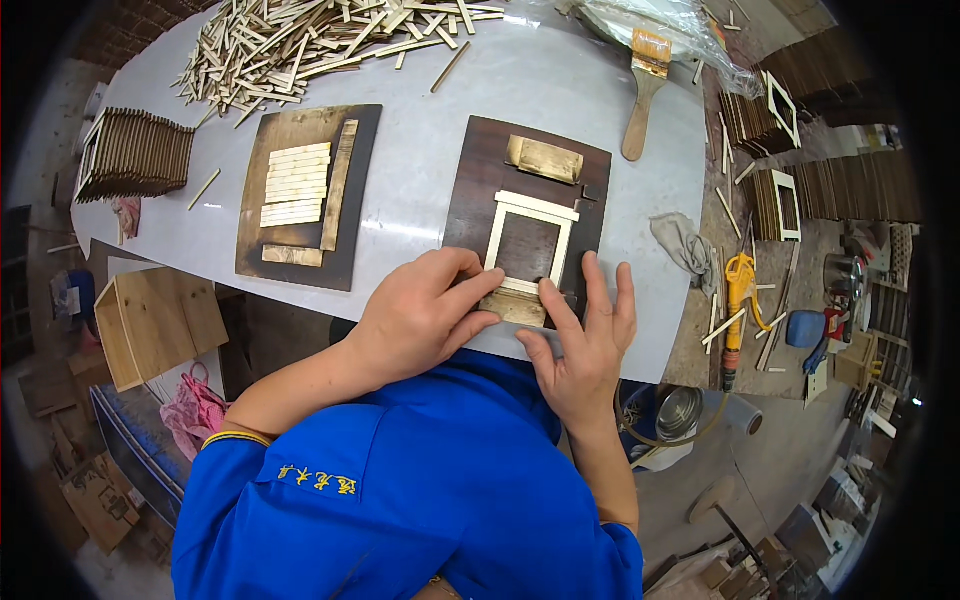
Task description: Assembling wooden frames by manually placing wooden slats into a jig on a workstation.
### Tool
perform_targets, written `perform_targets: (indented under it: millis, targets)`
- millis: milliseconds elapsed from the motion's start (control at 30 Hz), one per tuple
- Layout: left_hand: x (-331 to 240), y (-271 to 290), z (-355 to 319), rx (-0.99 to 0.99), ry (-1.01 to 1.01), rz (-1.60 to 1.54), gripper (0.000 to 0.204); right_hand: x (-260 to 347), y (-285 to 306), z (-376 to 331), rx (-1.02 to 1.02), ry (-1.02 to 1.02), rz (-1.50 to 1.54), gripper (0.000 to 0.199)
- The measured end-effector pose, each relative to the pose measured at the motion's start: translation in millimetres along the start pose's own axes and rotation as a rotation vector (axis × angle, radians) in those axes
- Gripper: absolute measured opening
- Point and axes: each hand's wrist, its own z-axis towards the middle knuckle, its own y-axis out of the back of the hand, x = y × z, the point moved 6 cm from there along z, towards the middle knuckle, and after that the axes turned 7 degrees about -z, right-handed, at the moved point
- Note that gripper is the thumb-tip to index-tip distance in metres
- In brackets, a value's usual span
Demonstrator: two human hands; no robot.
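A small rectangular frame of pale wooden strips (562,245) lies on a dark jig board (470,180) in front of me. Wooden blocks are fixed to the board, one above the frame and one below it. At the frame's lower left corner, my left hand (420,305) has its fingers curled, with the index fingertip pressed on the wood. My right hand (588,360) touches the lower right corner with its index finger, while its other fingers are stretched apart. The fingertips partly cover the bottom strip.
Left of the jig, a second board (255,200) carries a row of short pale strips (297,185). Loose sticks (290,45) are heaped at the back. A brush (645,95), a grey rag (685,245) and a yellow tool (739,290) lie rightward. Stacked frames (140,155) stand far left.
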Motion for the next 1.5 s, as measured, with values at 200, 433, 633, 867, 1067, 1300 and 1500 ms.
perform_targets:
  millis: [200,433,633,867,1067,1300,1500]
  targets:
    - [0.9,1.8,6.7,0.104,-0.016,0.077,0.038,-0.1,4.1,3.0,0.032,0.046,-0.052,0.054]
    - [21.7,17.2,32.2,0.043,-0.037,-0.003,0.039,-19.1,25.0,34.1,0.037,0.027,0.297,0.048]
    - [30.5,16.0,74.1,-0.068,-0.182,0.082,0.042,-55.1,8.5,82.8,0.148,0.045,0.479,0.042]
    - [30.2,7.3,85.5,0.057,-0.211,0.080,0.043,-57.3,-7.2,95.4,0.190,0.122,0.494,0.041]
    - [29.5,7.1,88.9,0.045,-0.182,0.093,0.038,-57.8,-12.5,98.9,0.178,0.138,0.476,0.038]
    - [18.8,22.4,68.3,-0.195,-0.032,0.191,0.025,-53.7,-13.4,95.6,0.173,0.147,0.452,0.038]
    - [14.0,4.4,64.1,0.113,0.251,0.368,0.016,-52.3,-11.7,94.9,0.123,0.141,0.463,0.038]
